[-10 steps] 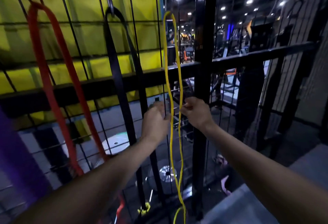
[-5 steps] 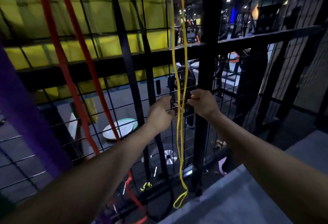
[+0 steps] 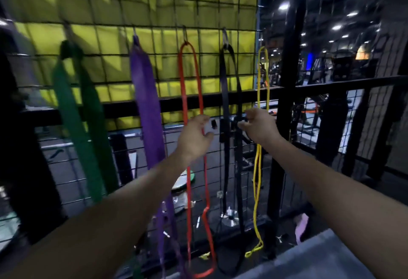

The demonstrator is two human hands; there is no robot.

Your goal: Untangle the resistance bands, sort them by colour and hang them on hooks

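Five resistance bands hang side by side from hooks on a wire grid: a wide green band, a purple band, a thin red band, a black band and a thin yellow band. My left hand hovers in front of the red band's right strand with loosely curled fingers that hold nothing. In front of the black and yellow bands, my right hand has relaxed fingers pointing left and also holds nothing. The bands' lower ends dangle near the floor.
The wire grid backs onto a yellow tarp. A black steel post stands just right of the yellow band, with a horizontal rail running right. A grey surface lies at bottom right. Weight plates and gym gear lie behind the mesh.
Both hands have let go of the yellow band and drawn back, the left one shifting toward the red band. The view has pulled back and left, showing the green and purple bands.
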